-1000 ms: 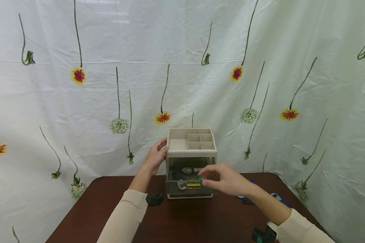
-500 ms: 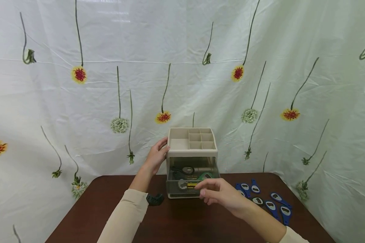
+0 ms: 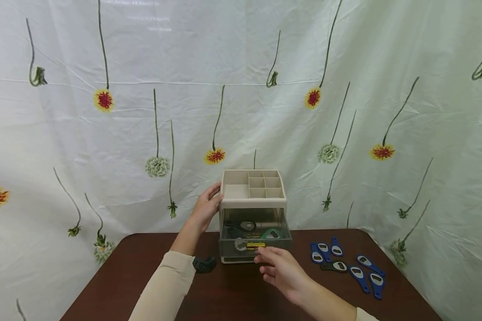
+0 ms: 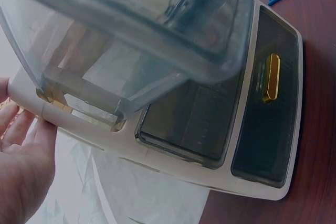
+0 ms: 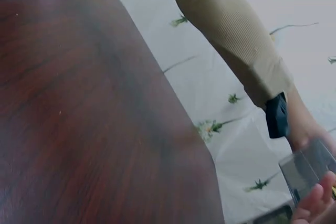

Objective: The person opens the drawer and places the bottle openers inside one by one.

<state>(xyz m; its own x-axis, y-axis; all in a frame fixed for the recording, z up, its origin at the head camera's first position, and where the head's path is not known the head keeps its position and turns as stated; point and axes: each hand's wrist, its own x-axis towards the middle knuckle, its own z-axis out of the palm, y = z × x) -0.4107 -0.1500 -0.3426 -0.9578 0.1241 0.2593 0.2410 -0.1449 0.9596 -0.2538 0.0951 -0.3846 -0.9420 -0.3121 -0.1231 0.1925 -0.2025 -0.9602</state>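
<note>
A cream desktop organizer (image 3: 254, 202) stands on the table with its clear upper drawer (image 3: 230, 245) pulled out. Inside that drawer lie a green bottle opener (image 3: 271, 233) and a black bottle opener (image 3: 247, 226). My left hand (image 3: 205, 207) rests against the organizer's upper left side; in the left wrist view its fingertips touch the cream wall. At the drawer's gold handle (image 3: 255, 245), my right hand (image 3: 283, 272) has its fingertips close up, holding nothing; contact is unclear. In the right wrist view, the fingers (image 5: 315, 195) overlap the clear drawer (image 5: 299, 171).
Several blue bottle openers (image 3: 357, 273) and a black one (image 3: 336, 266) lie on the table's right side. A lower drawer with a gold handle (image 4: 272, 77) is shut. A floral curtain (image 3: 176, 53) hangs right behind the dark table (image 3: 136, 276).
My right hand has let go of the green bottle opener in the drawer, then come down and toward me to the gold handle. My left hand has stayed on the organizer's side.
</note>
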